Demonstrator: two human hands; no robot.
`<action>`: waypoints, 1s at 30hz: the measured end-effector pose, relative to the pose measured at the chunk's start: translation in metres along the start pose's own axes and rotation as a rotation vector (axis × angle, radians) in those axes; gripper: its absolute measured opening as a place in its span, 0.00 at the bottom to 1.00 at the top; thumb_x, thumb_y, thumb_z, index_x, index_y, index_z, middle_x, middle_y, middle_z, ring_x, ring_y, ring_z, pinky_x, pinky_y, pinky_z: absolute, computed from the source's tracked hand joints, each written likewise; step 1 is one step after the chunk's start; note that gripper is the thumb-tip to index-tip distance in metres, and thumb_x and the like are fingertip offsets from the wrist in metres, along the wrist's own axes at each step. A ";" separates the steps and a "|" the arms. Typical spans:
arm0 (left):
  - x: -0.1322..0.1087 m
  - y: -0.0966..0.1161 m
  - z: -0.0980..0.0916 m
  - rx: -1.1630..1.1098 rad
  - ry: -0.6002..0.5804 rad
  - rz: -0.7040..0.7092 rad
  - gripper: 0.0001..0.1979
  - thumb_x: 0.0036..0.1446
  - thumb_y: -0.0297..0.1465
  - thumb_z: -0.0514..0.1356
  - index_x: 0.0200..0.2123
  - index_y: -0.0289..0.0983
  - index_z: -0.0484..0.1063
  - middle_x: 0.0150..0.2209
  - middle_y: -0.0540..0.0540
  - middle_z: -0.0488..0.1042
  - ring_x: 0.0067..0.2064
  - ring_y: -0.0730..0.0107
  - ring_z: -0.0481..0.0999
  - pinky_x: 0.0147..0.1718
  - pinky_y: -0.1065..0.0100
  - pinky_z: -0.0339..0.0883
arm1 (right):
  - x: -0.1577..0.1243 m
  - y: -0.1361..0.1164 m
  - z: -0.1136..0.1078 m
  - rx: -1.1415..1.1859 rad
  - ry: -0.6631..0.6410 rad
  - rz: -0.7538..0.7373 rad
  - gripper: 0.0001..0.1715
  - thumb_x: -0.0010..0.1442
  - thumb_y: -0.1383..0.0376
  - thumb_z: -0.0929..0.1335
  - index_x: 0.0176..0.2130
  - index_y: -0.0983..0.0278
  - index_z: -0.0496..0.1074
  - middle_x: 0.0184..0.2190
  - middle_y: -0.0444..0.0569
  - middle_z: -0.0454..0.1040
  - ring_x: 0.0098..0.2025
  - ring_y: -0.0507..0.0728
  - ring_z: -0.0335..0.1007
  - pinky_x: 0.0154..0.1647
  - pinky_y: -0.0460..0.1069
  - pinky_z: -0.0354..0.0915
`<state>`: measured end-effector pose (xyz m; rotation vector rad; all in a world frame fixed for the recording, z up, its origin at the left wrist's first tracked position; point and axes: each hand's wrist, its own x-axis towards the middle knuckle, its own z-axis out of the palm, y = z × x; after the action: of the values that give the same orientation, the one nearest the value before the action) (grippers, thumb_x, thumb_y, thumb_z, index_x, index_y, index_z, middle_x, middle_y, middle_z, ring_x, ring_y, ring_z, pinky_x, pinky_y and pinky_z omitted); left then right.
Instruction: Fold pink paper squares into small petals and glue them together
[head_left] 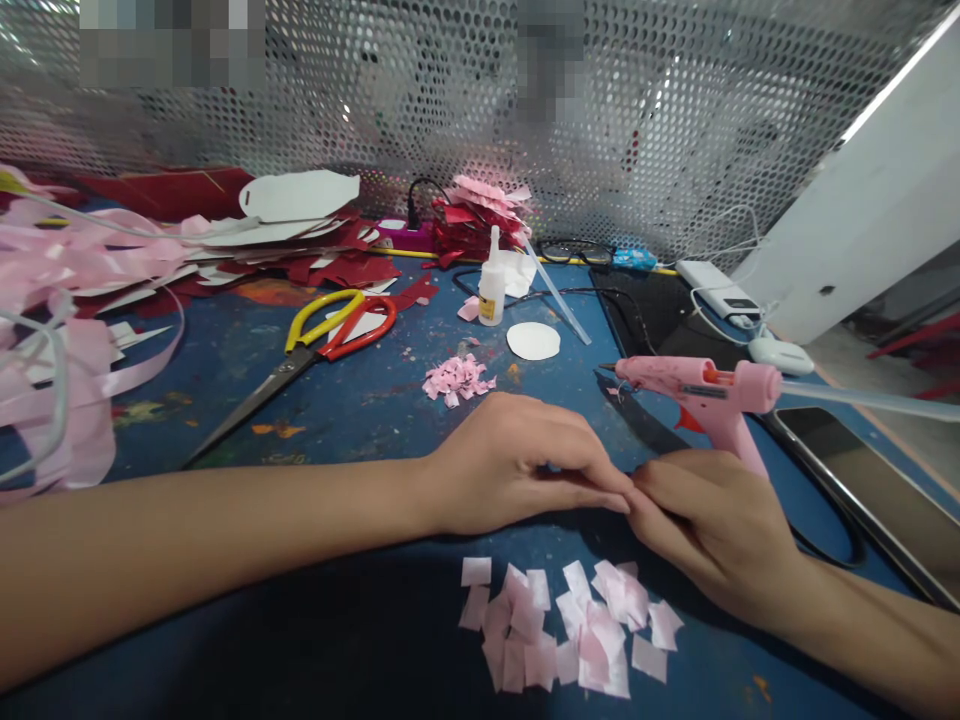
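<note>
At the far left, pink ribbon strips (150, 245) lie in loose loops, with a stack of red and white sheets (300, 197) behind and to the right of them. Right of the ribbon, scissors (296, 358) with one yellow and one red handle lie slightly open on the blue table (360, 420), blades pointing near and left. The left forearm reaches in from the near left, below the scissors. A small heap of folded pink bits (457, 380) sits in the middle, just beyond the left hand (517, 460), whose thumb and fingertips are pressed together in a pinch against the tips of the right hand. On the near side of the hands, flat pink paper squares (525, 640) are scattered, some overlapping. Beyond the heap a small white bottle (491, 290) stands upright, and near it on the right lies a white disc (533, 341). The right hand (720, 525) has its fingers curled in and its thumb tip touching the left fingertips; whether either pinch holds a piece of paper cannot be told. Just beyond that hand is a pink glue gun (690, 380), nozzle pointing left, and at the far right edge lies a dark-screened phone (870, 480).
</note>
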<state>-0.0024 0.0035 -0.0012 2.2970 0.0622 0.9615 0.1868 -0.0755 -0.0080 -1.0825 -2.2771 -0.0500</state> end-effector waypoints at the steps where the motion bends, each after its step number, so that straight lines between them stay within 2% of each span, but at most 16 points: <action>1: 0.001 0.000 -0.001 -0.050 -0.018 -0.023 0.04 0.54 0.26 0.64 0.32 0.29 0.77 0.30 0.43 0.80 0.33 0.72 0.79 0.35 0.75 0.70 | -0.001 0.000 0.000 -0.002 -0.004 -0.005 0.22 0.65 0.68 0.61 0.19 0.62 0.56 0.13 0.39 0.55 0.17 0.48 0.50 0.20 0.47 0.48; 4: 0.005 0.000 -0.004 -0.136 -0.084 -0.098 0.05 0.56 0.25 0.62 0.33 0.27 0.77 0.32 0.41 0.80 0.34 0.73 0.78 0.37 0.76 0.70 | -0.002 0.002 0.001 -0.033 -0.003 -0.033 0.22 0.65 0.68 0.60 0.20 0.62 0.56 0.14 0.39 0.56 0.17 0.48 0.50 0.20 0.47 0.48; 6: 0.006 0.001 -0.005 -0.109 -0.107 -0.110 0.06 0.58 0.25 0.60 0.34 0.27 0.77 0.33 0.41 0.80 0.35 0.74 0.78 0.37 0.77 0.70 | -0.003 0.002 0.002 -0.061 0.008 -0.047 0.22 0.65 0.67 0.60 0.20 0.62 0.56 0.14 0.39 0.57 0.17 0.48 0.50 0.20 0.47 0.48; 13: -0.002 0.003 0.001 0.286 -0.068 0.079 0.06 0.61 0.26 0.58 0.38 0.31 0.74 0.36 0.46 0.80 0.36 0.72 0.78 0.38 0.73 0.67 | -0.003 0.002 0.002 -0.075 0.020 -0.015 0.22 0.64 0.68 0.61 0.20 0.62 0.56 0.13 0.38 0.54 0.16 0.47 0.50 0.20 0.47 0.46; 17: -0.005 0.003 0.004 0.377 -0.072 0.114 0.08 0.63 0.27 0.54 0.40 0.31 0.72 0.36 0.45 0.79 0.38 0.70 0.77 0.40 0.71 0.68 | -0.003 0.002 0.002 -0.084 0.013 -0.024 0.22 0.65 0.68 0.60 0.19 0.62 0.56 0.13 0.38 0.55 0.16 0.47 0.50 0.19 0.48 0.46; 22: -0.005 0.001 0.004 0.323 -0.113 0.123 0.09 0.64 0.26 0.51 0.41 0.30 0.70 0.36 0.43 0.76 0.38 0.71 0.75 0.41 0.73 0.68 | -0.003 0.003 0.004 -0.081 0.012 -0.039 0.21 0.64 0.69 0.61 0.19 0.62 0.57 0.12 0.38 0.55 0.16 0.47 0.51 0.19 0.47 0.46; 27: -0.003 0.001 0.002 0.240 -0.163 0.049 0.08 0.64 0.24 0.50 0.40 0.31 0.69 0.36 0.43 0.75 0.38 0.73 0.73 0.40 0.75 0.67 | -0.004 0.003 0.004 -0.062 0.006 -0.046 0.21 0.64 0.69 0.61 0.20 0.62 0.57 0.13 0.38 0.56 0.16 0.47 0.51 0.20 0.47 0.46; 30: -0.003 -0.002 0.002 0.221 -0.148 0.099 0.08 0.64 0.26 0.51 0.40 0.31 0.69 0.35 0.44 0.75 0.37 0.74 0.73 0.39 0.76 0.67 | -0.004 0.003 0.004 -0.056 0.008 -0.047 0.21 0.64 0.68 0.61 0.20 0.62 0.57 0.13 0.38 0.56 0.16 0.47 0.51 0.20 0.47 0.46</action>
<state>-0.0027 0.0029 -0.0057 2.5895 -0.0085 0.8668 0.1890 -0.0756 -0.0139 -1.0550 -2.3061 -0.1385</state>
